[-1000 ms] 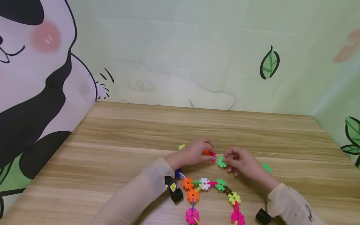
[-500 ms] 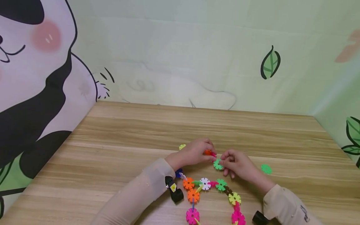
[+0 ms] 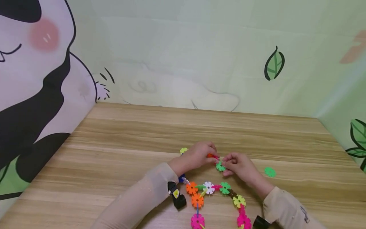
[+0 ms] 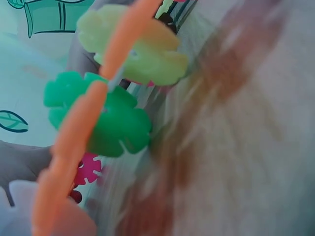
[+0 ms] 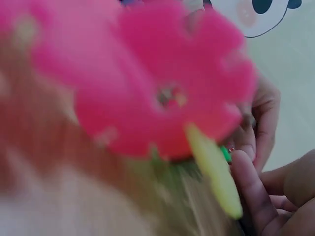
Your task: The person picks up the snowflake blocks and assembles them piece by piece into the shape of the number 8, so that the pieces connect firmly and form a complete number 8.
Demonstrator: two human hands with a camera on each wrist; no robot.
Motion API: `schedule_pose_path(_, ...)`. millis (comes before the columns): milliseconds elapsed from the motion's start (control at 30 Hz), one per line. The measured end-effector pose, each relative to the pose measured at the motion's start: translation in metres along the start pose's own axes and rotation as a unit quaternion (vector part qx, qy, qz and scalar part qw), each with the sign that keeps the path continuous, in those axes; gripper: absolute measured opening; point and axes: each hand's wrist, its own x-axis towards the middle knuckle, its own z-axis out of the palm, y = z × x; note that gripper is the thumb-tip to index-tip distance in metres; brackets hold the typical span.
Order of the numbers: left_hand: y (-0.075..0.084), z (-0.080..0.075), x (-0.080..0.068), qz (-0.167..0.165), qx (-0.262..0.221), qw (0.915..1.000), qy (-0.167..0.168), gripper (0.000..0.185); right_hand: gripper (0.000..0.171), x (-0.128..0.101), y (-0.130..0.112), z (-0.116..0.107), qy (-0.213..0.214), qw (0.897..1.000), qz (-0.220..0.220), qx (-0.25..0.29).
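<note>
Since 1 s ago, shifting green disc point(image 3: 220, 166) leftward against orange piece point(image 3: 211, 155); right hand point(image 3: 239, 168) fingertips pinching disc, left hand point(image 3: 197, 156) fingers clamping orange piece.

We are seeing a loose green flower piece point(image 3: 270, 172) lying toward the right edge of the wooden table point(image 3: 120, 149), a panda wall print point(image 3: 34, 82) standing along its left edge, a leaf print point(image 3: 274, 63) showing behind its far edge

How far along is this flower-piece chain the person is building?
Done: a curved chain of snapped-together discs lies on the table. In hand: the left hand holds the chain's end while the right hand pinches a green disc against it. Left: loose green disc and a yellow one.
</note>
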Motion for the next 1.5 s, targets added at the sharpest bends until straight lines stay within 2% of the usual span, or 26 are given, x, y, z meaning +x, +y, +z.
schedule_pose_path(67, -0.001, 0.000, -0.001, -0.002, 0.001, 1.0000, 0.009, 0.023, 0.023, 0.001, -0.001, 0.004, 0.013, 1.000, 0.002, 0.017)
schedule_pose_path(200, -0.003, 0.000, -0.002, -0.026, 0.003, 0.9993, 0.028, 0.021, 0.025, 0.004, -0.004, 0.011, 0.031, 0.999, -0.006, 0.032)
schedule_pose_path(300, -0.004, 0.000, -0.001, -0.041, 0.001, 0.9986, 0.035, 0.020, 0.026, 0.006, -0.005, 0.011, 0.033, 0.999, -0.021, 0.014)
schedule_pose_path(400, -0.003, 0.000, 0.000, -0.046, 0.005, 0.9982, 0.038, 0.020, 0.031, 0.006, -0.006, 0.007, 0.016, 0.999, -0.036, -0.005)
schedule_pose_path(567, -0.002, -0.002, 0.001, -0.050, 0.010, 0.9981, 0.034, 0.020, 0.044, 0.005, -0.007, 0.002, -0.013, 0.994, -0.074, -0.079)
schedule_pose_path(700, -0.002, -0.003, 0.001, -0.043, 0.021, 0.9984, 0.030, 0.018, 0.040, 0.003, -0.009, 0.001, 0.010, 0.977, -0.109, -0.182)
schedule_pose_path(833, -0.003, -0.004, 0.000, -0.044, 0.030, 0.9981, 0.031, 0.017, 0.034, 0.002, -0.010, 0.001, 0.036, 0.953, -0.131, -0.272)
schedule_pose_path(1067, -0.004, -0.002, 0.000, -0.039, 0.045, 0.9972, 0.046, 0.016, 0.031, 0.001, -0.008, 0.001, 0.042, 0.938, -0.157, -0.307)
schedule_pose_path(1300, -0.005, -0.001, -0.002, -0.032, 0.028, 0.9968, 0.067, 0.015, 0.028, 0.002, 0.000, 0.002, 0.078, 0.916, -0.206, -0.336)
schedule_pose_path(1500, -0.007, 0.001, -0.003, -0.039, 0.027, 0.9961, 0.075, 0.014, 0.027, 0.004, 0.007, 0.004, 0.097, 0.908, -0.236, -0.333)
